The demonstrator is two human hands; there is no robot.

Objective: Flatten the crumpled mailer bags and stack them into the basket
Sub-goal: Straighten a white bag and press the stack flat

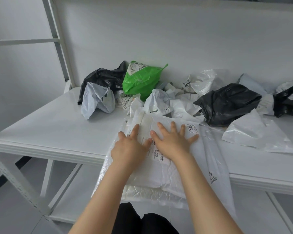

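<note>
A white mailer bag (169, 173) with shipping labels lies flat on a stack of flattened white bags that overhangs the front edge of the white table (57, 129). My left hand (130, 146) and my right hand (172, 141) press side by side on its far half, fingers spread straight. Behind them lies a heap of crumpled bags: a green one (140, 81), a black one (227, 103), another black one (101, 78) at the back left and several white ones. No basket is in view.
A grey-white crumpled bag (96, 100) sits at the left of the heap. A flattish white bag (259, 135) lies at the right, and a black bag (289, 100) at the far right. White shelf uprights (57, 41) stand at the back left. The wall is close behind.
</note>
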